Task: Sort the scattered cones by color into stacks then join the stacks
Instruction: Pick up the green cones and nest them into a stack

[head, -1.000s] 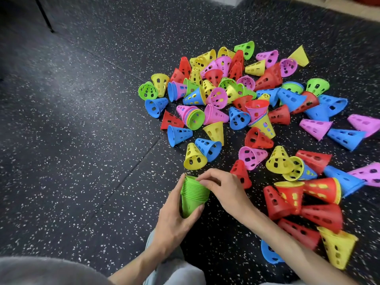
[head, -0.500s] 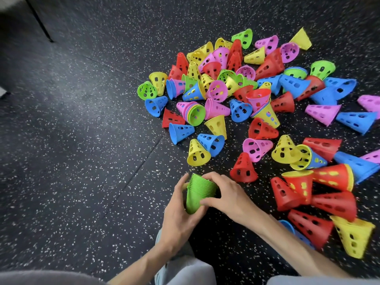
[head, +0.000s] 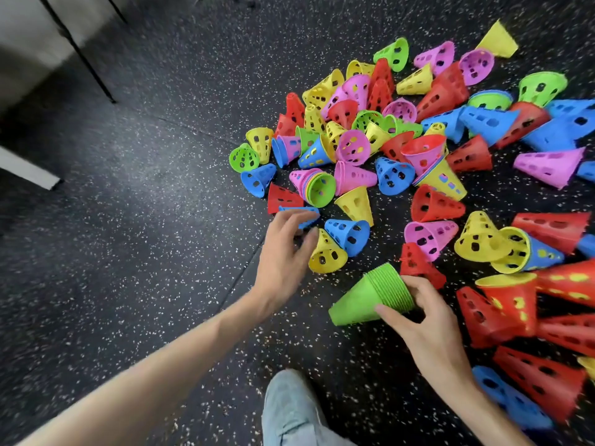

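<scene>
A stack of green cones (head: 363, 297) lies tilted, narrow end toward the lower left, and my right hand (head: 428, 323) grips it by its wide rims. My left hand (head: 283, 252) has reached forward to a lone blue cone (head: 306, 220) at the near left edge of the pile; its fingers lie over the cone and its thumb under it. Right beside that hand are a yellow cone (head: 328, 255) and another blue cone (head: 349, 235). Many loose perforated cones (head: 386, 140) in red, yellow, blue, pink and green cover the dark speckled floor ahead and to the right.
Several red cones (head: 502, 310), some nested with yellow, lie close to my right hand. My knee in light jeans (head: 289, 410) is at the bottom middle. Thin black furniture legs (head: 77, 49) stand at the upper left. Bare floor (head: 145, 252) stretches to the left.
My left hand let go of the green stack and reached forward-left to the blue cone. My right hand now holds the stack alone, tipped onto its side. The view swung left.
</scene>
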